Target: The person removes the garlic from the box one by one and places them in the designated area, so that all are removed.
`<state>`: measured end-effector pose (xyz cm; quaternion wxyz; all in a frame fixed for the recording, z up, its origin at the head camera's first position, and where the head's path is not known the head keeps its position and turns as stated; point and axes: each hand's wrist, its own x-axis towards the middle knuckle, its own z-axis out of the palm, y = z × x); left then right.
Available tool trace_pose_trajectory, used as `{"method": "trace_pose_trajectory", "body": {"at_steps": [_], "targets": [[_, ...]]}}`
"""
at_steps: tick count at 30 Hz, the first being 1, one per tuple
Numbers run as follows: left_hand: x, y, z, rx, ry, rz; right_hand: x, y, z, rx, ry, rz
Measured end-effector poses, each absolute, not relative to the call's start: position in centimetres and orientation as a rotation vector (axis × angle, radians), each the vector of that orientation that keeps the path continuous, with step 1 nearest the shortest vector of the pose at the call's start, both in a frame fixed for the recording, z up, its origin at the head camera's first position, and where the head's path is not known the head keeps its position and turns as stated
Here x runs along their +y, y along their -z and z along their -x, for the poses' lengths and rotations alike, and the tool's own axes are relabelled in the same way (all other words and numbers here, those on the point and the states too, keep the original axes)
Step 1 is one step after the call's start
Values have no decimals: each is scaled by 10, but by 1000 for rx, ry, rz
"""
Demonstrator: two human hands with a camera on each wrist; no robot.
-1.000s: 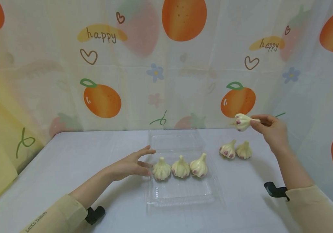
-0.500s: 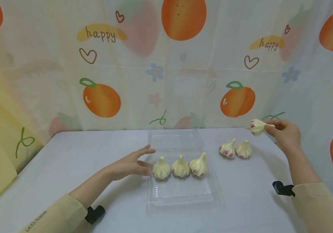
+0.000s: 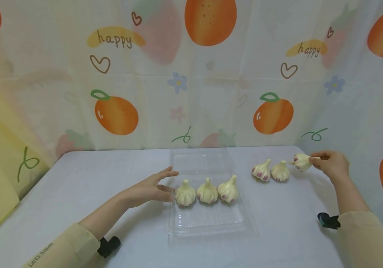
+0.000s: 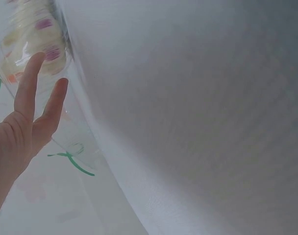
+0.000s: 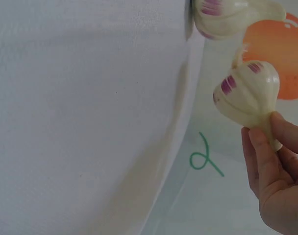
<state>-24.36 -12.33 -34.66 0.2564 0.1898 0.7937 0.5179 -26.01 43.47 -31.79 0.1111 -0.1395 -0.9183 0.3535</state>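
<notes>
My right hand (image 3: 332, 164) pinches a garlic bulb (image 3: 302, 162) by its stem, near the table's far right side; the right wrist view shows thumb and fingers round the stem of that purple-streaked bulb (image 5: 249, 93). Left of it, two more bulbs stand on the table, a purple-marked garlic bulb (image 3: 261, 170) and a paler garlic bulb (image 3: 280, 171). Three bulbs sit in a row inside a clear plastic box (image 3: 211, 219), the middle garlic bulb (image 3: 207, 191) among them. At the box's left wall, my left hand (image 3: 148, 190) has its fingers spread and its fingertips against or close to the plastic.
The box's clear lid (image 3: 201, 162) lies folded back behind it. A white cloth covers the table (image 3: 111, 167). Behind hangs a printed curtain (image 3: 211, 93) with oranges and hearts. A black wrist mount (image 3: 328, 220) sticks out from the right sleeve.
My right hand has carried its garlic bulb to the right, then lowered it toward the table beside the two loose bulbs. The left hand stays at the box.
</notes>
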Motion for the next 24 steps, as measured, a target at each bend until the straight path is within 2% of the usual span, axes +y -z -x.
{"method": "trace_pose_trajectory", "body": {"at_steps": [24], "targets": [[-123, 346, 243, 2154, -1406, -508, 437, 329, 261, -2845, -828, 368]]}}
